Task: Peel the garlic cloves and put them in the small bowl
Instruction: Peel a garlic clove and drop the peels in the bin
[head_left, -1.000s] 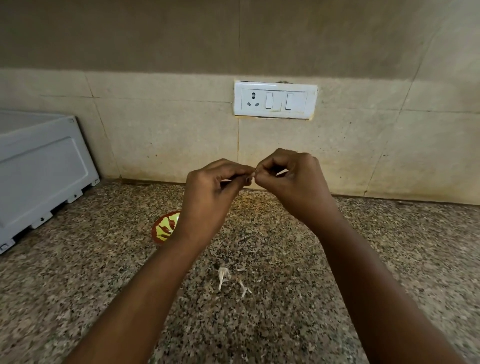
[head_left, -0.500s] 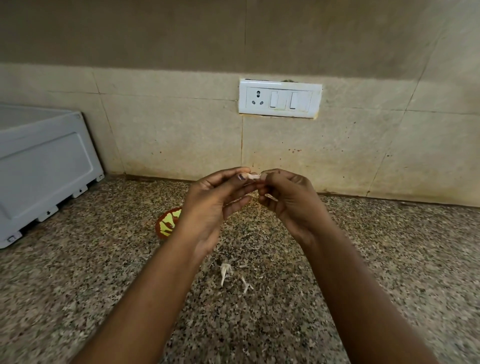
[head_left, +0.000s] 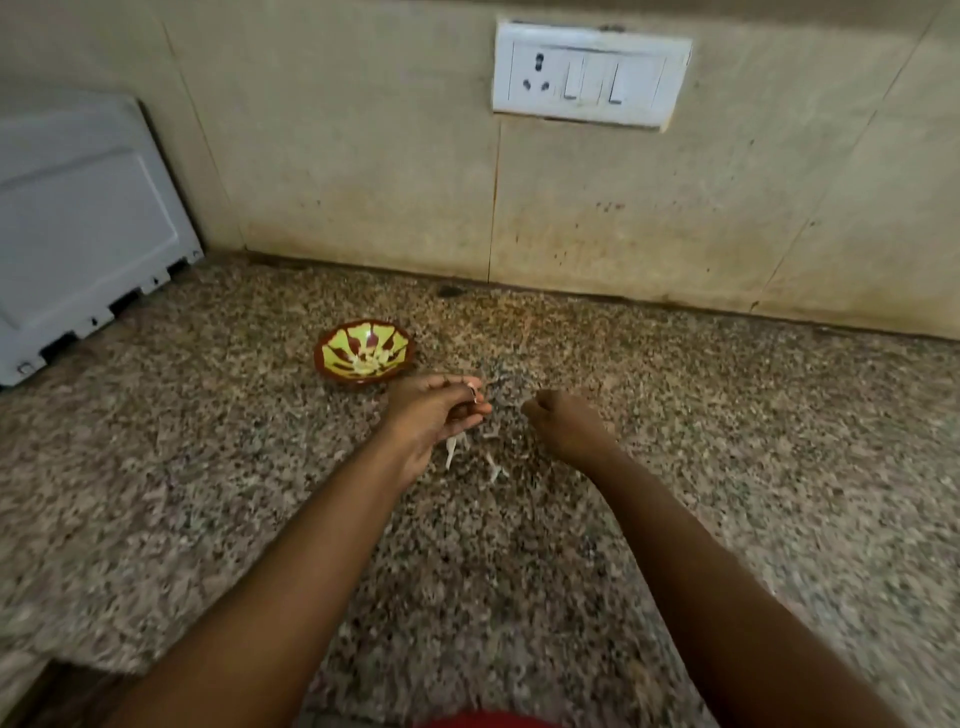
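Observation:
A small red and yellow bowl (head_left: 358, 379) sits on the granite counter with pale peeled garlic cloves (head_left: 370, 358) inside. My left hand (head_left: 434, 413) is low over the counter just right of the bowl and pinches a small garlic clove (head_left: 472, 393) at its fingertips. My right hand (head_left: 569, 427) hovers a short gap to the right with its fingers curled under; nothing shows in it. Loose garlic skins (head_left: 451, 451) lie on the counter below the hands, partly hidden by my left hand.
A white appliance (head_left: 78, 228) stands at the back left on the granite counter (head_left: 727, 441). The tiled wall behind carries a white socket and switch plate (head_left: 589, 75). The counter's front edge shows at the lower left.
My view has tilted down and the bowl is now fully visible. Both hands dropped toward the counter and parted; the clove stayed with my left hand.

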